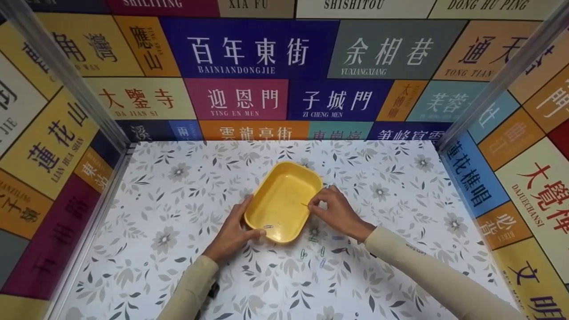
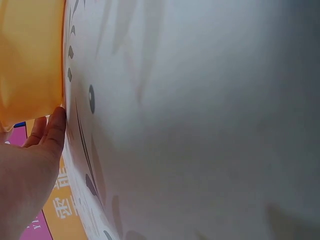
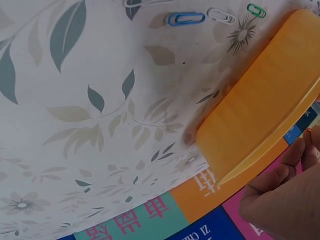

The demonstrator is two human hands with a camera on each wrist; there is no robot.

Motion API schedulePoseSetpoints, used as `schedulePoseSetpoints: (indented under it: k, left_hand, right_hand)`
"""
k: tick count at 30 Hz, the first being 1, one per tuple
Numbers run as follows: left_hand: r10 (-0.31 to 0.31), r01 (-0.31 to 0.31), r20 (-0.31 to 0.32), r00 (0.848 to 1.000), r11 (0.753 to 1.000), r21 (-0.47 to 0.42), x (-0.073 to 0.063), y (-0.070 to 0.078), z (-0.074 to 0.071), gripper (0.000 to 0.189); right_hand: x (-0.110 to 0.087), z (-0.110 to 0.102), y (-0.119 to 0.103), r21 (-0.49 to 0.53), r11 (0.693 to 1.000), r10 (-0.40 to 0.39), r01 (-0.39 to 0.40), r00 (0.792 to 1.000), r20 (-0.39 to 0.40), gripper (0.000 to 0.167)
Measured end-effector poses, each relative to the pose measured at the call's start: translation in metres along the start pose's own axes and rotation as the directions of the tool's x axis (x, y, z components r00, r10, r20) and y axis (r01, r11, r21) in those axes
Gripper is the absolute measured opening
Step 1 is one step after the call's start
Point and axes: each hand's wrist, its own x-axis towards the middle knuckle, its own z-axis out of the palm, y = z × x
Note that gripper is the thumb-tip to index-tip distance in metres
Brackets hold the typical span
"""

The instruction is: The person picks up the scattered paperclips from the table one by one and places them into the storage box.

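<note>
A yellow plastic tray [image 1: 284,195] lies slanted on the table. My left hand [image 1: 233,233] holds its near left corner, thumb over the rim and fingers along the outer wall. In the left wrist view, fingertips [image 2: 59,117] touch the tray's outside low down, by the tabletop. Above the tray's right rim, my right hand [image 1: 335,209] pinches a small thin paper clip [image 1: 305,205], its end pointing inward over the tray. One pale paper clip [image 1: 268,226] rests on the tray floor near the left thumb.
Several loose paper clips lie on the table right of and in front of the tray, among them a green one [image 1: 303,254], a blue one [image 3: 186,19] and a white one [image 3: 221,15]. A leaf-patterned cloth [image 1: 178,209] covers the table. Printed panels [image 1: 244,49] stand behind and beside it.
</note>
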Motion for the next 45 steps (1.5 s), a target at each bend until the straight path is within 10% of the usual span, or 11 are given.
schedulePoseSetpoints:
  k: [45]
  left_hand:
    - [0.007,-0.007,0.013,1.000,1.000,-0.020,0.000,-0.001,0.000,0.115]
  right_hand:
    - [0.029,0.021,-0.010,-0.146,0.987,-0.041,0.062,0.990,0.138,0.007]
